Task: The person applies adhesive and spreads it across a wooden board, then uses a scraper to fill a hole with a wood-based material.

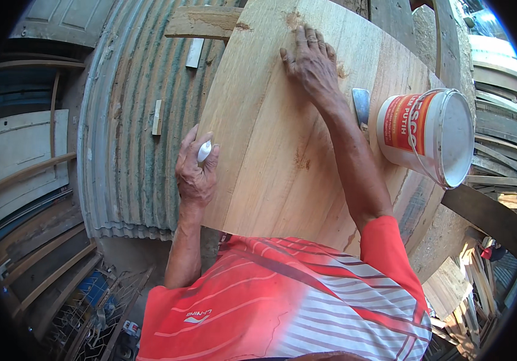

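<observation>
red-white shirt [228,301] at lower edge | wooden board [264,150] lies before it | right hand [315,65] rests on board's far part, thumb spread aside | left hand [196,171] curls around small white object [205,150] at board's left edge | white bucket [433,132] is at right

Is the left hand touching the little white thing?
Touching. The head view shows the left hand holding the white thing between thumb and curled fingers.

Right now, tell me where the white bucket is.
In the head view, the white bucket sits at right on the wooden panel, beside the right forearm.
</observation>
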`<state>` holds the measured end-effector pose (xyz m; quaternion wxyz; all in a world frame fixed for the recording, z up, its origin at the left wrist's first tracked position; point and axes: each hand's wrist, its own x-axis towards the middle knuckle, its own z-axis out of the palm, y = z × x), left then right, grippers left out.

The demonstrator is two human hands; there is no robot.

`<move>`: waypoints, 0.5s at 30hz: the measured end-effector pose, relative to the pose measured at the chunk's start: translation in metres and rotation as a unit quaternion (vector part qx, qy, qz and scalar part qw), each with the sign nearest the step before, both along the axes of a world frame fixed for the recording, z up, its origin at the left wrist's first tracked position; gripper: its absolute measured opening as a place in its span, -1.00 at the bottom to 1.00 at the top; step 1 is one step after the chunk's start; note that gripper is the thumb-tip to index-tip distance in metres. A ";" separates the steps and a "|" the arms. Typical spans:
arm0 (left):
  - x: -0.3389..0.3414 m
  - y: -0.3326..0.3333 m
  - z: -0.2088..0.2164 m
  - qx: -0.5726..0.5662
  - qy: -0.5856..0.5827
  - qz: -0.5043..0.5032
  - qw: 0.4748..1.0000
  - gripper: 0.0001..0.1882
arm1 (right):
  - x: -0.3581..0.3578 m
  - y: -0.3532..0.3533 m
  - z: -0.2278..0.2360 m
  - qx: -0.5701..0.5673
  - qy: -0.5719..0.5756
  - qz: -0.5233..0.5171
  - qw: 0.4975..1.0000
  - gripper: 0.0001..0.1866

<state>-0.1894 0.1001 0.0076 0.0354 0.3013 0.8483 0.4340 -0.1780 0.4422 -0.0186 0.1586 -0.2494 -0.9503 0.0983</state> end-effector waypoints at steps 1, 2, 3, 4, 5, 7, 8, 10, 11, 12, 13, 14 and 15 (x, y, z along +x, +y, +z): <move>0.000 -0.001 0.000 -0.007 0.003 0.003 1.000 -0.66 | -0.001 0.000 0.001 -0.007 -0.006 0.000 1.000 -0.17; 0.000 -0.002 -0.001 -0.014 0.006 0.006 1.000 -0.66 | 0.000 -0.003 0.002 -0.014 -0.012 0.000 1.000 -0.17; -0.001 -0.003 0.000 -0.020 0.008 0.008 1.000 -0.66 | -0.001 -0.005 0.003 -0.020 -0.019 -0.001 1.000 -0.17; -0.002 -0.002 0.000 -0.022 0.010 0.009 1.000 -0.66 | 0.000 -0.001 0.002 -0.020 -0.027 0.003 0.999 -0.16; -0.002 -0.001 0.001 -0.023 0.011 0.010 1.000 -0.66 | 0.000 0.001 0.001 -0.021 -0.035 0.006 0.999 -0.15; -0.002 -0.001 0.001 -0.024 0.012 0.011 1.000 -0.66 | -0.003 0.005 0.003 -0.023 -0.030 0.003 0.999 -0.13; -0.002 0.000 0.001 -0.024 0.011 0.011 1.000 -0.66 | -0.005 0.008 0.007 -0.025 -0.018 -0.003 1.000 -0.12; -0.002 0.000 0.003 -0.022 0.007 0.005 1.000 -0.66 | -0.009 0.008 0.009 -0.023 -0.008 0.005 1.000 -0.11; -0.002 0.000 0.005 -0.021 0.004 0.000 1.000 -0.66 | -0.011 0.005 0.007 -0.019 -0.010 0.019 1.000 -0.11; -0.003 0.000 0.007 -0.020 0.001 -0.005 1.000 -0.66 | -0.013 0.003 0.005 -0.015 -0.013 0.033 0.999 -0.11; -0.002 -0.001 0.008 -0.014 -0.015 -0.009 1.000 -0.67 | -0.014 0.003 0.003 -0.018 -0.019 0.022 0.999 -0.11; -0.002 -0.001 0.011 -0.008 -0.030 -0.012 0.999 -0.68 | -0.016 0.003 0.001 -0.021 -0.026 0.010 0.999 -0.11; -0.003 -0.001 0.011 -0.002 -0.046 -0.016 0.999 -0.68 | -0.019 0.003 0.000 -0.024 -0.032 -0.001 0.999 -0.10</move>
